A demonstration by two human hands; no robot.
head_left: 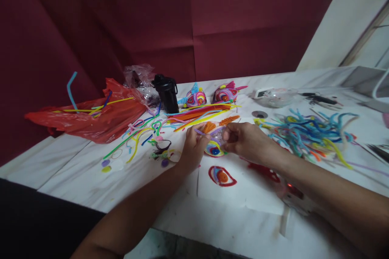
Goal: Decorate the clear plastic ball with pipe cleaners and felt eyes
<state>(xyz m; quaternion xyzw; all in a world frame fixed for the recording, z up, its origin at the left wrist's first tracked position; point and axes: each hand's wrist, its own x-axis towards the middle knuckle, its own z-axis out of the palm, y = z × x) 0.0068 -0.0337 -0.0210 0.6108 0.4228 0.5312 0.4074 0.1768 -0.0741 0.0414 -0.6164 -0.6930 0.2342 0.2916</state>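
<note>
Between my hands is a colourful fish-like pipe-cleaner craft. It has a blue eye ringed in yellow and red, with orange coiled pieces at its top. My left hand is closed on its left side, and a purple pipe cleaner runs by the thumb and forefinger. On the right side, my right hand pinches close to the craft's edge; what its fingertips hold is hidden. Nearer to me, a red-outlined eye shape with an orange centre lies on a white paper sheet.
Two finished-looking pipe-cleaner fish stand at the back beside a black bottle. A red plastic bag lies left, near scattered pipe cleaners. To the right are a tangled blue pipe-cleaner pile, a clear package and a grey disc.
</note>
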